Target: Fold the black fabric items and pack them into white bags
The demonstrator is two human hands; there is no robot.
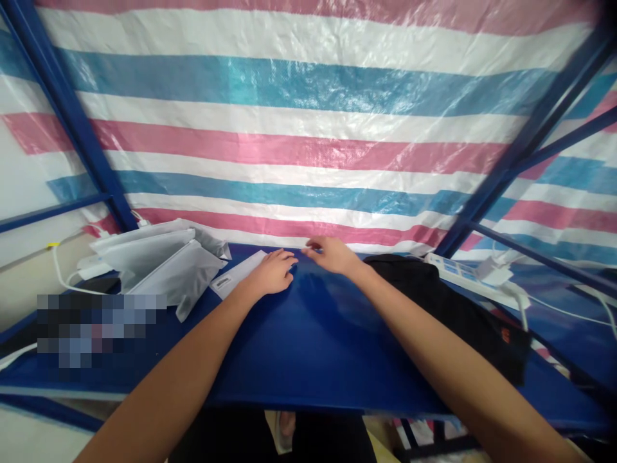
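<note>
- The left hand [274,272] lies palm down, loosely open, overlapping the near-right end of the white box [237,276]; whether it presses on it is unclear. A careless sideways push could slide the box into the bags.
- The right hand [332,254] is empty, fingers loosely curled, near the desk's back edge. Whether it touches the desk [308,347] cannot be told. A reach farther back could knock the fingertips against the tarp [308,148].
- The box lies flat, just beside the grey bags [168,257]. They look light and slack, so a bump could topple them.
- The black cloth [434,296] lies under or beside the right forearm; a dragging sweep could bunch it towards the power strip [475,280].
- Cables run from that strip; a snag could tug a plug loose.
</note>
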